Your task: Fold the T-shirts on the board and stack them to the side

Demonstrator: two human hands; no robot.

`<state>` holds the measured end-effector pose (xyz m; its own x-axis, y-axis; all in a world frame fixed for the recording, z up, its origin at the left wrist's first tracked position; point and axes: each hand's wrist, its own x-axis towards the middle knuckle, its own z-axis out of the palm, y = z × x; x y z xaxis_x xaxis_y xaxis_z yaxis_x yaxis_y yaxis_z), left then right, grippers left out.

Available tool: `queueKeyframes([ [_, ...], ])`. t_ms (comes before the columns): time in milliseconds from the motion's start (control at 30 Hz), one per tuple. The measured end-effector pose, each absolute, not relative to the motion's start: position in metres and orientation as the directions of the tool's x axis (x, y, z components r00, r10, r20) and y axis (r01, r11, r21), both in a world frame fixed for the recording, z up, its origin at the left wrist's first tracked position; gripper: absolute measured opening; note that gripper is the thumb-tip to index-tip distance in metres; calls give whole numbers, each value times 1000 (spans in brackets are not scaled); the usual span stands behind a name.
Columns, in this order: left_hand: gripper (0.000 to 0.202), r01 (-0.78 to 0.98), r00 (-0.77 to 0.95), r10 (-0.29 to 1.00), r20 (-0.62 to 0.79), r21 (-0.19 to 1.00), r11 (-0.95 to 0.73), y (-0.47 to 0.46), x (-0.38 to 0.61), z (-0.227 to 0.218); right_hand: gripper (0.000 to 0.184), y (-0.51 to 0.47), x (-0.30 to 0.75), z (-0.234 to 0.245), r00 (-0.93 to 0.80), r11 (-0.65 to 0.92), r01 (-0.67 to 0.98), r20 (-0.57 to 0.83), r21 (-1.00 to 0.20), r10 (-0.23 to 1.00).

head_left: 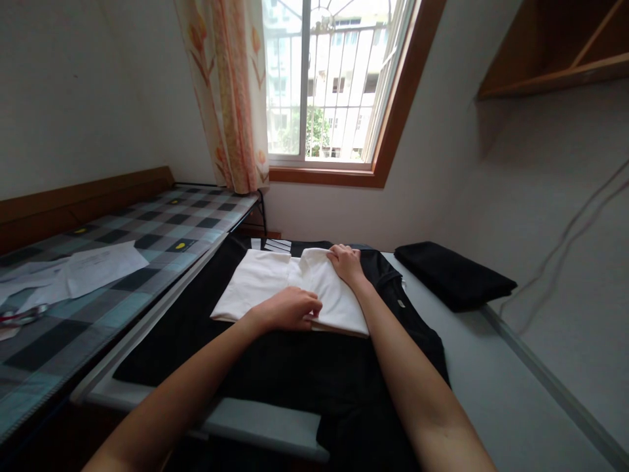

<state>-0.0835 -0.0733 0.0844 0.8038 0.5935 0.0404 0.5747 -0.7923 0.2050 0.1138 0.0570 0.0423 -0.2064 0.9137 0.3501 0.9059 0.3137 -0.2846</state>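
Observation:
A folded white shirt with a collar lies on a larger black garment spread over the table. My left hand is at the front edge of the white shirt, fingers curled with the thumb close to them, gripping the cloth there. At the far right, beside the collar, my right hand has its bent fingers closed on the shirt's edge. The fingertips of the right hand are partly hidden. Black cloth hangs over the table's front edge between my forearms.
A folded black cloth lies on the pale table by the right wall. At left stands a bed with a checked cover, papers on it. A curtain hangs beside the barred window; a wooden shelf is upper right.

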Motion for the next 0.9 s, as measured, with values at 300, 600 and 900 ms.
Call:
queueKeyframes([
  [300,36,810,427,894,137,381,-446,-57,-84,64,43,61,138,37,-75,135,929,182,-346,980],
  [600,57,831,302,953,16,486,-271,-50,-83,47,43,56,129,39,-73,110,950,133,-293,988],
  [900,53,636,275,941,-200,772,-22,-44,-89,56,36,57,118,32,-117,159,940,151,-303,982],
])
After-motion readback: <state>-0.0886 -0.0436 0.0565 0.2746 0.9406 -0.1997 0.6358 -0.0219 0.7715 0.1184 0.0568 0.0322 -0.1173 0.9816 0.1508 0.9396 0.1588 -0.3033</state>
